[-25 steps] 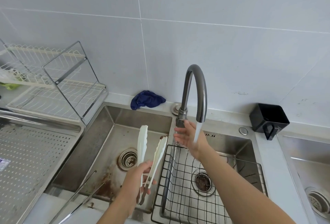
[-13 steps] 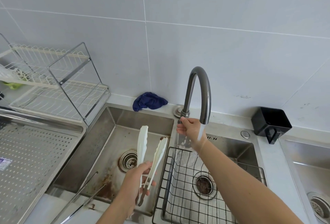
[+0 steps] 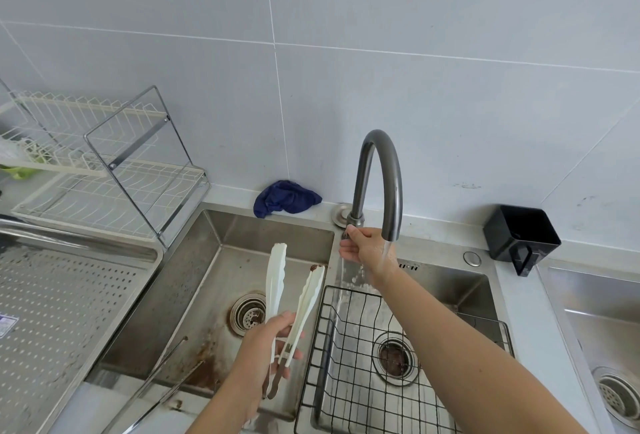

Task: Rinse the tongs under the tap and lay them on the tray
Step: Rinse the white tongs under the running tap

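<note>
The left hand (image 3: 266,347) grasps the white tongs (image 3: 294,298) near their hinge, arms spread, tips pointing to 12 o'clock above the left sink basin (image 3: 194,295); one tip carries a brown smear. At 2 o'clock from them, the right hand (image 3: 363,250) is clenched on the handle at the tap (image 3: 379,184) base, water running over its wrist. The perforated tray (image 3: 62,312) lies at 9 o'clock.

pale counter (image 3: 526,309) with steel sinks sunk in, blue cloth (image 3: 285,198) bunched at the back edge by the wall, black cup (image 3: 521,238) right of the tap (image 3: 379,177), white rack (image 3: 104,188) far left, perforated tray (image 3: 59,305) beside it
</note>
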The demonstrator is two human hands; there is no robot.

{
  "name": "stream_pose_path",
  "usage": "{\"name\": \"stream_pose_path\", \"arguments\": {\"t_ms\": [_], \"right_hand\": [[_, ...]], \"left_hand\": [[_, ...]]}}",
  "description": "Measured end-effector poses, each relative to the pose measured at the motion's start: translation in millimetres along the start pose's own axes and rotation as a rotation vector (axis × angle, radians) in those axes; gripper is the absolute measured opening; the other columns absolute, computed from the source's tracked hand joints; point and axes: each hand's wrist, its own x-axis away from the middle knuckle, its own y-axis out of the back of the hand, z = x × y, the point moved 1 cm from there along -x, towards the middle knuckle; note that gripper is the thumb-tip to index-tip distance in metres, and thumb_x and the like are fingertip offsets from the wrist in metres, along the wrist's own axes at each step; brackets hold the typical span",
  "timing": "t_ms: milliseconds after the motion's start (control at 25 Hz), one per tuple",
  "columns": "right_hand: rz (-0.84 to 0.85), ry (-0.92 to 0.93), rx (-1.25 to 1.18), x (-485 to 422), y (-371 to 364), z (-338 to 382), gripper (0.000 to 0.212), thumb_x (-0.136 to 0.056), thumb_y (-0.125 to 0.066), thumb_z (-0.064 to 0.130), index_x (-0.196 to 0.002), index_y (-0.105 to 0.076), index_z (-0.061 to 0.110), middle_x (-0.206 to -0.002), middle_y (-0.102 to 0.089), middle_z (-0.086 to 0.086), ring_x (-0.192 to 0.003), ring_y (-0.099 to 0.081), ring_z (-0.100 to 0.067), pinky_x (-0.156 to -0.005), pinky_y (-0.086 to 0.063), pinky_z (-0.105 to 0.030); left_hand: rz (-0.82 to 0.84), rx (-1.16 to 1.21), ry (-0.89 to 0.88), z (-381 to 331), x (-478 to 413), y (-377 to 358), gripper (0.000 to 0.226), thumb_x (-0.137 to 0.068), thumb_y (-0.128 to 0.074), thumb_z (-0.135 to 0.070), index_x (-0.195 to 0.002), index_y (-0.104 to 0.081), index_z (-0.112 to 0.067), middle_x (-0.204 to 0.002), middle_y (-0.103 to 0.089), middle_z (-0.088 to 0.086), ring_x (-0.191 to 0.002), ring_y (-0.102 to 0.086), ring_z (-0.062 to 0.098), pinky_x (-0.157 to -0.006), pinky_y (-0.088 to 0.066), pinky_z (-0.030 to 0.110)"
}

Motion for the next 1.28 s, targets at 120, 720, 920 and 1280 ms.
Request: {"name": "stream_pose_path", "arguments": {"t_ms": [120,720,920,1280], "right_hand": [[0.010,-0.004,0.017,0,1,-2,0.038,-0.100,-0.065,0.017,-0.117,-0.062,-0.017,-0.097,-0.067,-0.030,-0.081,-0.068,-0.033,-0.065,-0.064,-0.031],[0.029,-0.225,0.083,100,17,-72,0.044,-0.107,-0.046,0.041,-0.104,-0.076,0.009,-0.090,-0.079,-0.009,-0.075,-0.071,-0.019,-0.064,-0.057,-0.031],[-0.085,-0.221,0.187,102,0,-62,0.048,-0.102,-0.049,0.055,-0.093,-0.074,0.014,-0.073,-0.073,-0.003,-0.064,-0.070,-0.017,-0.049,-0.052,-0.028],[-0.053,-0.230,0.140,105,3,-76,0.021,-0.099,-0.049,0.008,-0.100,-0.068,-0.002,-0.078,-0.067,-0.009,-0.056,-0.070,-0.011,-0.053,-0.057,-0.029]], "left_hand": [[0.007,-0.005,-0.002,-1,2,-1,0.028,-0.094,-0.065,-0.032,-0.093,-0.083,-0.011,-0.107,-0.073,0.024,-0.071,-0.069,0.029,-0.050,-0.050,0.034],[0.036,-0.267,-0.010,20,10,-19,0.033,-0.093,-0.064,-0.044,-0.104,-0.076,-0.014,-0.085,-0.076,0.010,-0.065,-0.071,0.015,-0.050,-0.048,0.029],[0.021,-0.378,-0.086,27,15,-23,0.035,-0.081,-0.060,-0.052,-0.099,-0.073,-0.024,-0.090,-0.075,0.010,-0.068,-0.067,0.011,-0.055,-0.045,0.028],[-0.006,-0.488,-0.201,36,17,-17,0.029,-0.079,-0.057,-0.051,-0.090,-0.070,-0.027,-0.083,-0.067,0.001,-0.075,-0.064,0.015,-0.062,-0.045,0.026]]}}
